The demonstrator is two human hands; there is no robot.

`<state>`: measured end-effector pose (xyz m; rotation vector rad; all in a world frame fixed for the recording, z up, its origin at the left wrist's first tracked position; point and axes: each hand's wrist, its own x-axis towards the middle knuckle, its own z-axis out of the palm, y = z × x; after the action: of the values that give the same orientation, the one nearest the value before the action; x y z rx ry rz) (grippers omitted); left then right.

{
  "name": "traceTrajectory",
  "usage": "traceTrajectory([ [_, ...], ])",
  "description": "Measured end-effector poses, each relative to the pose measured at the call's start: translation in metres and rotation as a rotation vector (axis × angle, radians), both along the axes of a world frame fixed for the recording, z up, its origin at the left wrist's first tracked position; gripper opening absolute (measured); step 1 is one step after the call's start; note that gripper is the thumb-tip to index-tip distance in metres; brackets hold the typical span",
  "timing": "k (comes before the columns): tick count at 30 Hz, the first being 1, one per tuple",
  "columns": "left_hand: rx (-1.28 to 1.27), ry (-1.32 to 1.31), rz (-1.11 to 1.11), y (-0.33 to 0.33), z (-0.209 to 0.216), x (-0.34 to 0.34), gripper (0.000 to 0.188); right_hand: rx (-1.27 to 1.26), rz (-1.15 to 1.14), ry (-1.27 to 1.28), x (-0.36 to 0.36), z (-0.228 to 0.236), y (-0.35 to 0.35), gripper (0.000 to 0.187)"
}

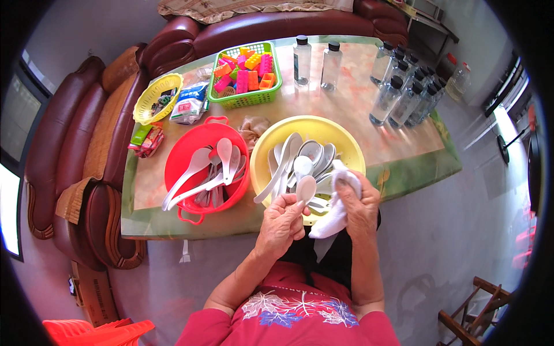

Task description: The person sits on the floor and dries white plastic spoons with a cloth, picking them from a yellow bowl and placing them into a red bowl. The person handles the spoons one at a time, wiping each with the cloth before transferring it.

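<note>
My left hand (279,226) pinches a small white spoon (306,189) by its handle, with the bowl pointing up. Beside it my right hand (359,202) is closed round a white cloth (330,221) that hangs below the fingers. Both hands are at the near rim of a yellow basin (346,134), which holds several white and metal spoons (291,151). To its left stands a red basin (179,144) with handles, holding more spoons and white ladles (197,164), some with handles over the rim.
Behind the basins are a green basket (248,102) of coloured building blocks, a yellow basket (143,112) and a plastic packet (189,106). Two clear bottles (331,69) stand at the back; several more bottles (385,104) cluster at right. Dark red sofas (277,29) border the table.
</note>
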<state>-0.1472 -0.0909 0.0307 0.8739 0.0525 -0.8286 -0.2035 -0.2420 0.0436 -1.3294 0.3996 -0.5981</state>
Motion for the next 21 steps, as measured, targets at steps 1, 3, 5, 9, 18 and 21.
traceTrajectory([
  [1,-0.008,0.013,-0.017,-0.002,-0.002,-0.001,0.012,0.089,0.064,-0.006,0.004,0.003,0.005,0.024],
  [3,-0.025,0.031,-0.044,-0.003,-0.007,-0.002,0.01,0.107,0.145,0.064,0.01,-0.002,0.011,0.022],
  [5,-0.041,-0.036,0.018,-0.005,-0.01,-0.001,0.012,-0.022,0.158,0.067,0.014,-0.007,0.018,0.02],
  [9,-0.004,-0.096,0.158,-0.008,-0.001,0.01,0.015,-0.489,0.113,0.036,0.008,-0.012,0.037,0.014],
  [18,-0.132,-0.098,0.292,-0.013,-0.001,0.012,0.017,-0.54,0.206,0.008,0.006,-0.011,0.053,0.019],
  [21,-0.161,-0.139,0.134,-0.01,-0.002,0.011,0.021,-0.194,0.239,0.103,0.003,-0.01,0.046,0.018],
])
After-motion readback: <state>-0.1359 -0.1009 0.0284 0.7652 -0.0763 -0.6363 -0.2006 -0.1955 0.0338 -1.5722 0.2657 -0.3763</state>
